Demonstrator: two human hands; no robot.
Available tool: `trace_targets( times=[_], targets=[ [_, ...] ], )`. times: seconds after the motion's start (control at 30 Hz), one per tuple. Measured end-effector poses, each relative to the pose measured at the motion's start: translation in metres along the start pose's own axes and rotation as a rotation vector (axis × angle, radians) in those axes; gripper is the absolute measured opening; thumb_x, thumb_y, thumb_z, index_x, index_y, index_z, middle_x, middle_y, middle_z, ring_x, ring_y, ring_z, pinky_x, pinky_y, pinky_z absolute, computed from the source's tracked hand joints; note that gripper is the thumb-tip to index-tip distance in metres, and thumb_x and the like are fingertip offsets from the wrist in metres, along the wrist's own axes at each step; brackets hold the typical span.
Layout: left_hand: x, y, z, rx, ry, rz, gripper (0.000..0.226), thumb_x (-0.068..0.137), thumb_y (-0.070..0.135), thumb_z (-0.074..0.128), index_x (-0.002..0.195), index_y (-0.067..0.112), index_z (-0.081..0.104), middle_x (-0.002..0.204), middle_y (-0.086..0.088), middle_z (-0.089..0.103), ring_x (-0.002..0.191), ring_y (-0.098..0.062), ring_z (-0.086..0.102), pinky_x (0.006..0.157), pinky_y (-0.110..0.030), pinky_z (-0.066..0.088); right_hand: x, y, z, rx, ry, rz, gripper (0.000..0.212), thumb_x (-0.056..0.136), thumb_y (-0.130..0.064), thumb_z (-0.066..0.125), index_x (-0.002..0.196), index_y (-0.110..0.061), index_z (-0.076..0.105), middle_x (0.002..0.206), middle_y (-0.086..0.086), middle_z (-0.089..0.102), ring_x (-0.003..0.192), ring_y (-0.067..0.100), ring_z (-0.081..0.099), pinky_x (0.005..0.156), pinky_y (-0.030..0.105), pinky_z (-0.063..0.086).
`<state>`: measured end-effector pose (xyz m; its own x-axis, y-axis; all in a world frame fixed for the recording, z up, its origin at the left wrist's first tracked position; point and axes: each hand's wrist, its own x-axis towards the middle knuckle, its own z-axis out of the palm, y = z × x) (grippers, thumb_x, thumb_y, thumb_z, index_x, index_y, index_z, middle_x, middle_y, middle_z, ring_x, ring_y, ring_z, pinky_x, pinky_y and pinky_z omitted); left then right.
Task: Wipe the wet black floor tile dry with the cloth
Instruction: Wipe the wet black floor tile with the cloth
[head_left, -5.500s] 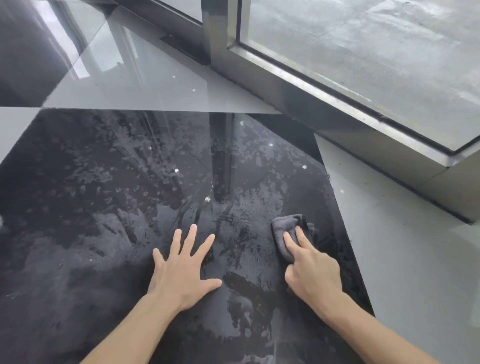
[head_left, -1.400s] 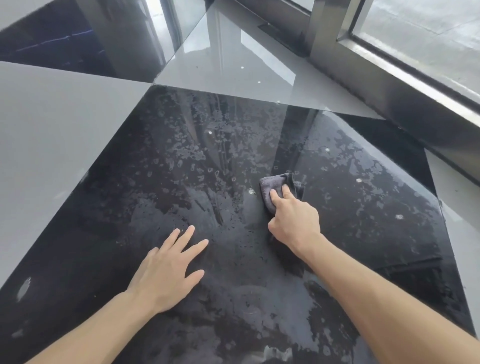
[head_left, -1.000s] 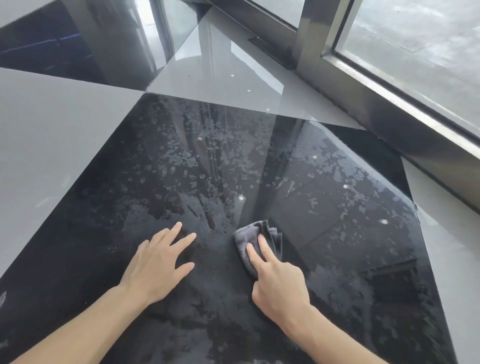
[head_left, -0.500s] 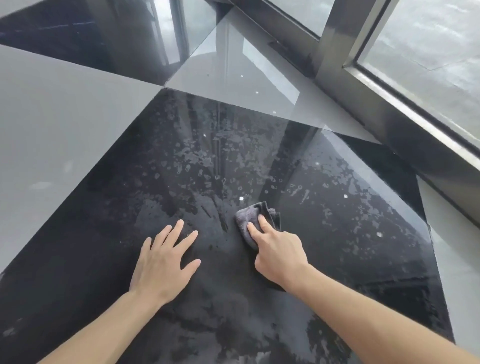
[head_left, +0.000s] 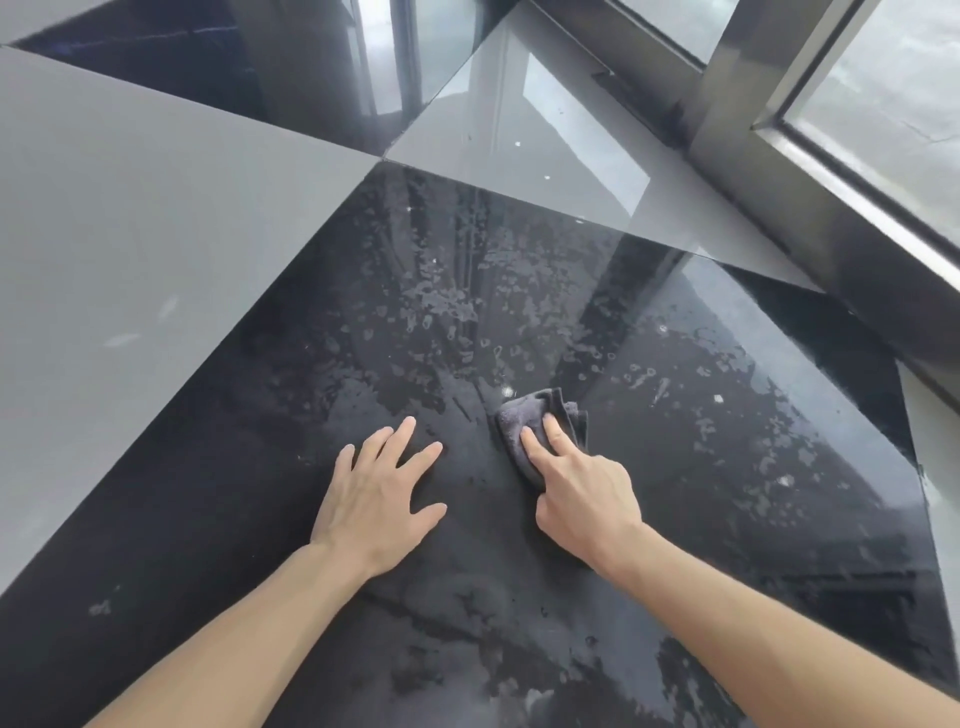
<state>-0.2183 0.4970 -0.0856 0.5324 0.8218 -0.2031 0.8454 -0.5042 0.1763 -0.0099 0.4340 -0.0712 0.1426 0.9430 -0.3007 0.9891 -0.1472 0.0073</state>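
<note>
Head camera looks down at a glossy black floor tile (head_left: 260, 467), a large square lying as a diamond, its far corner pointing away toward a metal window frame (head_left: 779, 171). Paler grey tiles (head_left: 130, 223) border it on the left and beyond the far corner.

Near the middle of the tile, the right hand (head_left: 582, 493) pins a small dark grey cloth (head_left: 524, 421). Two straightened fingers (head_left: 535, 441) press on it while the other fingers curl at its near edge. The cloth is soft, nappy and bunched into folds, and pokes out past the fingertips toward the far corner.

The left hand (head_left: 379, 493) lies flat and open just beside it on the left, fingers spread, palm on the tile, apparently as a brace.

Wet film and beaded droplets (head_left: 447, 306) spread from the cloth toward the far corner and the right edge. Blotchy patches also lie near the near corner, between the forearms. The strip around the left hand looks matte and drier. So the unwiped water lies mostly ahead and to the right of the cloth, nearest the right hand, which would likely push that way.
</note>
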Motion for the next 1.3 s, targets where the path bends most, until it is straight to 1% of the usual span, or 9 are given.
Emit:
trace_targets(
  times=[0.13, 0.2, 0.4, 0.53, 0.67, 0.8, 0.93, 1.1, 1.3],
  targets=[
    [-0.004, -0.007, -0.004, 0.051, 0.013, -0.041, 0.070, 0.088, 0.059, 0.040, 0.147, 0.038, 0.007, 0.158, 0.000, 0.003, 0.141, -0.023, 0.006, 0.111, -0.040, 0.018, -0.041, -0.008, 0.012, 0.057, -0.064, -0.017, 0.074, 0.080, -0.022, 0.043, 0.148, -0.032, 0.014, 0.158, -0.005, 0.006, 0.085, 0.028, 0.064, 0.058, 0.027, 0.035],
    [-0.004, -0.015, -0.007, 0.061, 0.000, -0.087, 0.071, 0.088, 0.061, 0.039, 0.147, 0.038, 0.006, 0.158, 0.000, 0.003, 0.141, -0.026, 0.007, 0.110, -0.042, 0.019, -0.056, -0.013, 0.016, 0.069, -0.099, -0.014, 0.075, 0.080, -0.023, 0.042, 0.148, -0.032, 0.012, 0.159, -0.005, 0.002, 0.082, 0.028, 0.064, 0.059, 0.027, 0.037],
    [-0.009, -0.044, -0.013, -0.017, -0.014, -0.266, 0.070, 0.087, 0.060, 0.042, 0.147, 0.036, 0.014, 0.158, -0.002, 0.008, 0.141, -0.029, 0.011, 0.108, -0.048, 0.023, -0.063, -0.020, 0.017, 0.058, -0.146, -0.014, 0.076, 0.081, -0.021, 0.039, 0.149, -0.032, 0.007, 0.159, -0.005, -0.005, 0.079, 0.026, 0.063, 0.059, 0.026, 0.037],
    [-0.009, -0.058, -0.015, -0.136, 0.086, -0.363, 0.066, 0.088, 0.052, 0.048, 0.146, 0.029, 0.024, 0.155, -0.006, 0.019, 0.139, -0.030, 0.020, 0.107, -0.048, 0.025, -0.041, -0.027, 0.011, 0.058, -0.099, -0.004, 0.075, 0.081, -0.019, 0.041, 0.148, -0.034, 0.010, 0.159, -0.008, -0.001, 0.081, 0.025, 0.064, 0.057, 0.026, 0.035],
    [-0.009, -0.068, -0.009, -0.108, 0.087, -0.389, 0.063, 0.088, 0.054, 0.046, 0.144, 0.029, 0.030, 0.155, -0.005, 0.019, 0.140, -0.029, 0.017, 0.108, -0.048, 0.023, -0.001, -0.036, 0.003, 0.061, -0.044, -0.013, 0.074, 0.081, -0.021, 0.044, 0.148, -0.033, 0.016, 0.158, -0.007, 0.007, 0.087, 0.027, 0.064, 0.058, 0.026, 0.034],
    [-0.009, -0.068, 0.000, -0.120, 0.078, -0.413, 0.066, 0.087, 0.058, 0.044, 0.144, 0.030, 0.029, 0.157, -0.003, 0.015, 0.142, -0.027, 0.011, 0.110, -0.049, 0.019, 0.046, -0.046, -0.013, 0.105, -0.010, -0.015, 0.072, 0.079, -0.020, 0.048, 0.145, -0.032, 0.024, 0.157, -0.004, 0.013, 0.098, 0.028, 0.063, 0.062, 0.027, 0.034],
    [-0.011, -0.068, 0.000, -0.114, 0.081, -0.412, 0.067, 0.086, 0.059, 0.045, 0.145, 0.031, 0.027, 0.157, -0.002, 0.013, 0.143, -0.026, 0.009, 0.111, -0.049, 0.017, 0.070, -0.054, -0.022, 0.109, -0.012, -0.023, 0.070, 0.079, -0.018, 0.048, 0.145, -0.029, 0.027, 0.157, -0.001, 0.017, 0.102, 0.031, 0.061, 0.066, 0.031, 0.039],
    [-0.011, -0.069, -0.007, -0.124, 0.038, -0.391, 0.067, 0.087, 0.058, 0.045, 0.145, 0.031, 0.025, 0.157, -0.002, 0.011, 0.142, -0.025, 0.008, 0.111, -0.048, 0.018, 0.062, -0.052, -0.022, 0.060, -0.015, -0.056, 0.069, 0.081, -0.019, 0.048, 0.145, -0.029, 0.026, 0.157, -0.001, 0.016, 0.098, 0.031, 0.062, 0.063, 0.029, 0.037],
    [-0.015, -0.074, -0.017, -0.126, 0.030, -0.405, 0.068, 0.088, 0.056, 0.046, 0.146, 0.029, 0.023, 0.157, -0.005, 0.011, 0.142, -0.027, 0.012, 0.110, -0.048, 0.021, 0.004, -0.049, -0.006, 0.018, -0.078, -0.144, 0.074, 0.079, -0.020, 0.047, 0.146, -0.032, 0.018, 0.158, -0.006, 0.008, 0.085, 0.028, 0.063, 0.056, 0.028, 0.031]
  ],
)
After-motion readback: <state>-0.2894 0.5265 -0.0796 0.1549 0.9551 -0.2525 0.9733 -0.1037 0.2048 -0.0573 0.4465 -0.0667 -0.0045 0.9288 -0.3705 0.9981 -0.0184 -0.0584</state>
